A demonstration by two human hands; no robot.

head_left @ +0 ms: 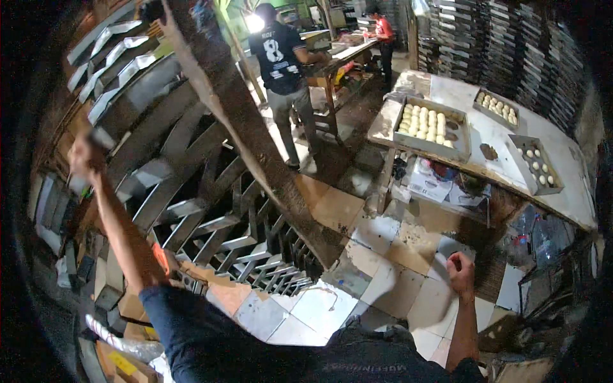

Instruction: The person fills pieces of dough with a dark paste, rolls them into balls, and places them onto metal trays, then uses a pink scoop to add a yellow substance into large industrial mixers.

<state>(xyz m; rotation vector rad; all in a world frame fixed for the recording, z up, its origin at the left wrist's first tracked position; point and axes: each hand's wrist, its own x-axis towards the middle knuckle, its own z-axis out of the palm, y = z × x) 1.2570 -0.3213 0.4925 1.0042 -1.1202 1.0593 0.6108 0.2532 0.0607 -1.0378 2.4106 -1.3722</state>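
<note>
My left arm stretches out to the left, and my left hand [87, 156] is smeared, so its fingers cannot be made out. Close to it rise tall stacks of grey metal baking trays [185, 137], laid crosswise on one another. Whether the hand touches a tray is not visible. Over the tiled floor on the right hangs my right hand [461, 274], its fingers curled in with nothing seen in them.
A wooden post [236, 127] slants beside the trays. On the right, a white-topped table [440, 89] bears a tray of dough balls [423, 124] and two smaller ones. A person in a dark shirt [276, 54] stands ahead; another in red [383, 32] is farther back.
</note>
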